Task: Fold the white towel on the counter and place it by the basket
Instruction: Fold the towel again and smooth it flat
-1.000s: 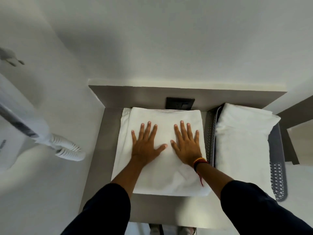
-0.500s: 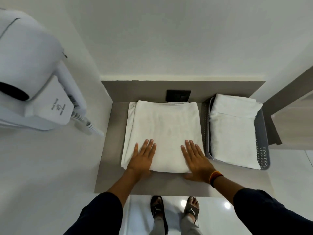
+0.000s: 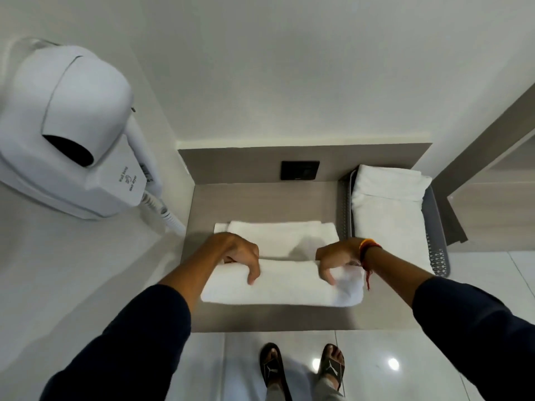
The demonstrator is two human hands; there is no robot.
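Note:
The white towel (image 3: 285,282) lies on the grey-brown counter (image 3: 260,204), partly folded, its near part doubled over into a thick band. My left hand (image 3: 237,256) grips the folded edge on the left, fingers curled over it. My right hand (image 3: 338,260) grips the same edge on the right, close to the basket. The grey perforated basket (image 3: 437,250) stands at the counter's right end, with another folded white towel (image 3: 388,212) inside it.
A white wall-mounted hair dryer (image 3: 72,131) with a coiled cord hangs on the left wall. A black socket plate (image 3: 299,170) sits on the back panel. Below the counter's front edge are my sandalled feet (image 3: 301,371) on glossy tiles.
My hands slid from the towel's middle to its near edge, then took hold of it and folded it over. The towel now covers less of the counter. The camera tilted down.

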